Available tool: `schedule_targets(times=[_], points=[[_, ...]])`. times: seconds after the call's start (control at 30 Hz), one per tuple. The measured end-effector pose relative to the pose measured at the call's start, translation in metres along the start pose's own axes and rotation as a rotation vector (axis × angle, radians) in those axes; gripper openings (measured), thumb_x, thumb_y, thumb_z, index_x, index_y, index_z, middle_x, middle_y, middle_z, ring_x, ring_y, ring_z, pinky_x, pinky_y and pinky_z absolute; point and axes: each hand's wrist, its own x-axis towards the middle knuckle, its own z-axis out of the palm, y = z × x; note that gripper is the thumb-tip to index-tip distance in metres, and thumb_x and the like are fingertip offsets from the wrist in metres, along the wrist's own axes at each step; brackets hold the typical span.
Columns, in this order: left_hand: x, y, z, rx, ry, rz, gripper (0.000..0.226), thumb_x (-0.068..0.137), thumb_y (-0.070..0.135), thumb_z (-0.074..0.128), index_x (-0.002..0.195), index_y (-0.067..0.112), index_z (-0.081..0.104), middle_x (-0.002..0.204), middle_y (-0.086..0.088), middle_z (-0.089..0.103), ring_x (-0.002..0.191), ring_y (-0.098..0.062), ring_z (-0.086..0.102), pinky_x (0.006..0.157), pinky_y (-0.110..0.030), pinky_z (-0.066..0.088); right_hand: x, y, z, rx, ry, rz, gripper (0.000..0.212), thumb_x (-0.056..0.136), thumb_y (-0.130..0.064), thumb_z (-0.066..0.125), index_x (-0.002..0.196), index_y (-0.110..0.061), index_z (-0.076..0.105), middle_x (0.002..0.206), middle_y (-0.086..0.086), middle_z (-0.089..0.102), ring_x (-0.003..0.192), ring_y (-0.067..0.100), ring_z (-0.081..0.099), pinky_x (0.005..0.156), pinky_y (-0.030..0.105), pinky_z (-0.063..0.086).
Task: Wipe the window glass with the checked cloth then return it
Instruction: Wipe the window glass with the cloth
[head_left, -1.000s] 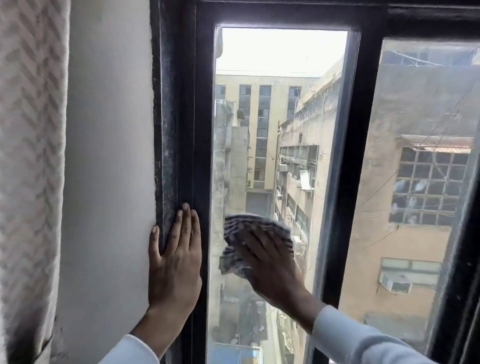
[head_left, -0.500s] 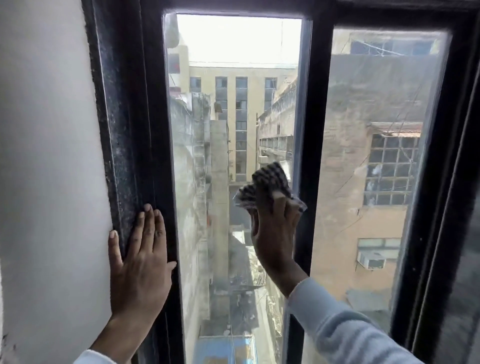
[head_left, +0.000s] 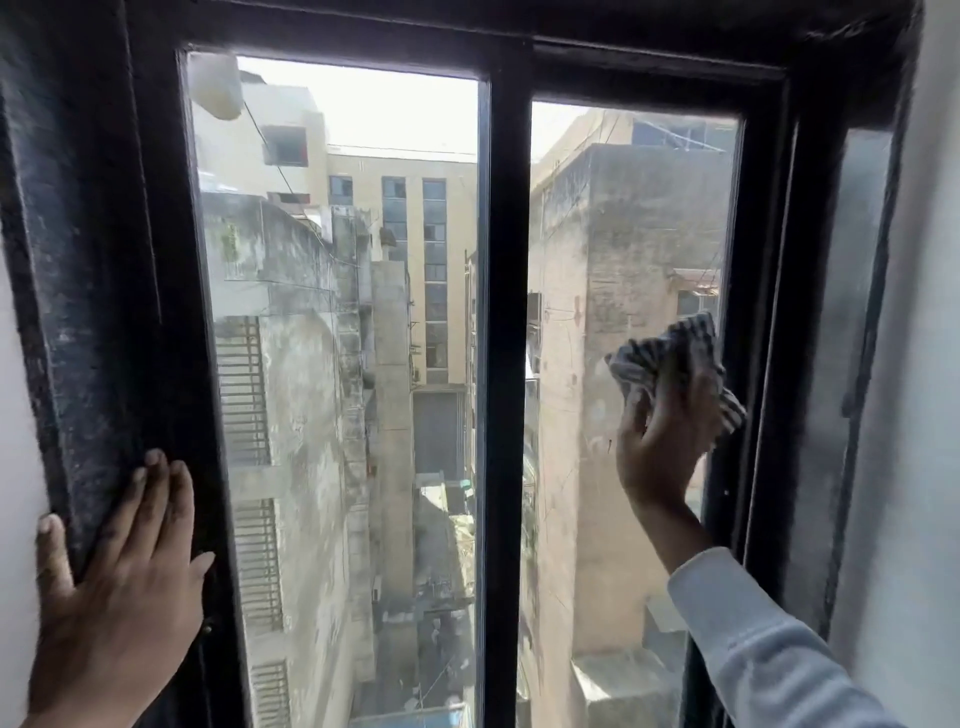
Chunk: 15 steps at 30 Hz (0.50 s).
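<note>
The window glass (head_left: 337, 322) fills the view in two tall panes split by a black middle bar (head_left: 506, 364). My right hand (head_left: 662, 441) presses the bunched checked cloth (head_left: 670, 358) against the right pane, close to its right frame edge at mid height. My left hand (head_left: 119, 582) lies flat with fingers spread on the black left frame, holding nothing.
A wide black window frame (head_left: 98, 270) surrounds both panes. White wall (head_left: 914, 467) runs down the right side. Buildings and a narrow alley show through the glass.
My right hand has carried the cloth from the left pane across the middle bar to the right pane's far edge. The view has swung right. My left hand stays on the frame.
</note>
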Motion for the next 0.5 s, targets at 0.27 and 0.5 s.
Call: schedule_targets(times=[0.27, 0.5], points=[[0.000, -0.037, 0.048, 0.095, 0.172, 0.089, 0.090, 0.096, 0.036, 0.047, 0.166, -0.015, 0.024, 0.179, -0.032, 0.021, 0.167, -0.049, 0.027, 0.129, -0.073, 0.031, 0.010, 0.038, 0.040, -0.164, -0.395, -0.920, 0.074, 0.107, -0.032, 0.045, 0.171, -0.035, 0.008, 0.183, -0.008, 0.001, 0.170, 0.021, 0.003, 0.137, 0.051, 0.007], [0.005, -0.058, 0.070, 0.115, 0.255, 0.109, 0.086, 0.105, 0.040, 0.043, 0.172, -0.006, 0.016, 0.184, -0.025, 0.010, 0.172, -0.043, 0.016, 0.141, -0.053, 0.014, -0.075, 0.036, 0.026, -0.092, -0.412, -0.504, 0.074, 0.108, -0.030, 0.042, 0.172, -0.032, 0.005, 0.183, -0.002, 0.002, 0.170, 0.019, -0.004, 0.137, 0.050, 0.001]])
